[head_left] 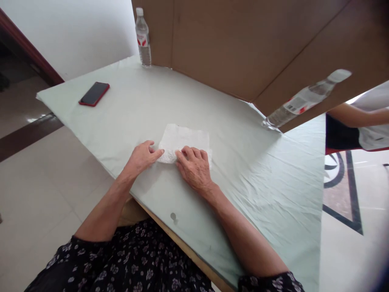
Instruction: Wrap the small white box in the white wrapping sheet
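A white paper tissue (185, 137) lies on the pale green tablecloth in front of me, its near edge crumpled or folded over. My left hand (142, 158) rests at the tissue's near left corner. Its thumb tip touches the edge, while the forefinger is apart from the thumb. Across the near right part of the tissue lies my right hand (195, 167), fingers bent, with thumb and forefinger closed on the near edge. The palm hides the tissue's near right side in part.
A phone (94, 94) in a red case lies at the left. One water bottle (142, 38) stands upright at the back; another bottle (304, 103) stands at the right. Both are against a tall cardboard panel (212, 44). Another person's arm (358, 116) shows at far right.
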`<move>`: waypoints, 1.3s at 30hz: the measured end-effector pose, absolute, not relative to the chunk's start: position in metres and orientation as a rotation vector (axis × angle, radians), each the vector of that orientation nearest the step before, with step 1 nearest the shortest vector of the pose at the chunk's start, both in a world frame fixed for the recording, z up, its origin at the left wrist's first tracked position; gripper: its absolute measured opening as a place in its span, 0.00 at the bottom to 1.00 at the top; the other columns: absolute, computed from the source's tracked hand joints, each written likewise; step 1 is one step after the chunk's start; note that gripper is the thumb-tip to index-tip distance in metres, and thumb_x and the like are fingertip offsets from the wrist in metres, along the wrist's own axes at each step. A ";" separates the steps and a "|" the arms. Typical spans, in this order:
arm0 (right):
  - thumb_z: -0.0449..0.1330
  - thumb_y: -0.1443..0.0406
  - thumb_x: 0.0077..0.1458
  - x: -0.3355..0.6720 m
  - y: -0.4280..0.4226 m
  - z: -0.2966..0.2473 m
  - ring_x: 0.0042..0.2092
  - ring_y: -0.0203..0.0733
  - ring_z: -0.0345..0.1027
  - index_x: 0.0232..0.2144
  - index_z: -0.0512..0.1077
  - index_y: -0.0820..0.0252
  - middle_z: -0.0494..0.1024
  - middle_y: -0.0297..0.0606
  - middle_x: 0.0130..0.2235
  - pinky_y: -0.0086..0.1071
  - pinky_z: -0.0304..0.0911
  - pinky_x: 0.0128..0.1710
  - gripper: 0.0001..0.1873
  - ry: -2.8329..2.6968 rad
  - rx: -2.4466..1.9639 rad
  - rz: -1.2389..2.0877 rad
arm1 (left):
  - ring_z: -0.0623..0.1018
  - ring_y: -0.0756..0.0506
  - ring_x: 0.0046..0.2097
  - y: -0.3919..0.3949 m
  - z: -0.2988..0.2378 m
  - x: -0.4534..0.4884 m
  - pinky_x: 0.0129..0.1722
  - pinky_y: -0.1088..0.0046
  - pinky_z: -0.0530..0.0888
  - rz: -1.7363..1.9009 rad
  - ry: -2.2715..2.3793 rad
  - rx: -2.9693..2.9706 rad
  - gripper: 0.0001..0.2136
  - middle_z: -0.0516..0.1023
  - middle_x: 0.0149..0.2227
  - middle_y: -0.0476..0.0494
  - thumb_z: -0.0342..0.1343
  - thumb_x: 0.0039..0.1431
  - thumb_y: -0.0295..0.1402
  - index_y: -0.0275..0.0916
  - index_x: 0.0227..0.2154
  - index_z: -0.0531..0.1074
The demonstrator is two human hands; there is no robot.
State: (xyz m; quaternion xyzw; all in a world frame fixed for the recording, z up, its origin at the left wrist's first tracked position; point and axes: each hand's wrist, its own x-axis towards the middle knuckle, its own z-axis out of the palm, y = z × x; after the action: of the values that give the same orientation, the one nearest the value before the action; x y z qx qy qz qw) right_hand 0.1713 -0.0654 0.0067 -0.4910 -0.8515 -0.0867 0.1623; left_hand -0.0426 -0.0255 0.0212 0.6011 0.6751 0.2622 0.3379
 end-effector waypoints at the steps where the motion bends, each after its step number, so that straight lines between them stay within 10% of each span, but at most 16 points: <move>1: 0.56 0.67 0.64 0.171 -0.065 0.007 0.51 0.51 0.62 0.52 0.71 0.55 0.76 0.45 0.50 0.43 0.52 0.49 0.14 -2.428 -1.402 -0.252 | 0.79 0.45 0.26 -0.025 0.022 -0.041 0.25 0.72 0.73 0.670 1.735 1.501 0.25 0.81 0.32 0.43 0.63 0.50 0.44 0.35 0.48 0.73; 20: 0.53 0.69 0.66 0.170 -0.063 -0.002 0.49 0.51 0.61 0.52 0.71 0.55 0.76 0.45 0.50 0.44 0.51 0.49 0.15 -2.383 -1.377 -0.299 | 0.70 0.47 0.28 -0.012 0.021 -0.001 0.25 0.73 0.65 0.609 1.826 1.722 0.11 0.63 0.19 0.51 0.58 0.46 0.33 0.41 0.17 0.61; 39: 0.55 0.73 0.55 0.183 -0.064 0.017 0.45 0.50 0.70 0.39 0.73 0.60 0.82 0.44 0.45 0.40 0.56 0.47 0.10 -2.349 -1.308 0.032 | 0.75 0.50 0.27 -0.024 0.049 0.013 0.27 0.74 0.78 0.756 1.262 1.107 0.07 0.74 0.24 0.49 0.53 0.44 0.27 0.34 0.25 0.76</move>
State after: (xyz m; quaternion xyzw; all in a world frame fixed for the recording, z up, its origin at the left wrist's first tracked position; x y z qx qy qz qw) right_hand 0.1826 -0.0640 0.0166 -0.4740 -0.8514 0.0116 0.2243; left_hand 0.0127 -0.0238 0.0485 0.4784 0.5456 0.3269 0.6054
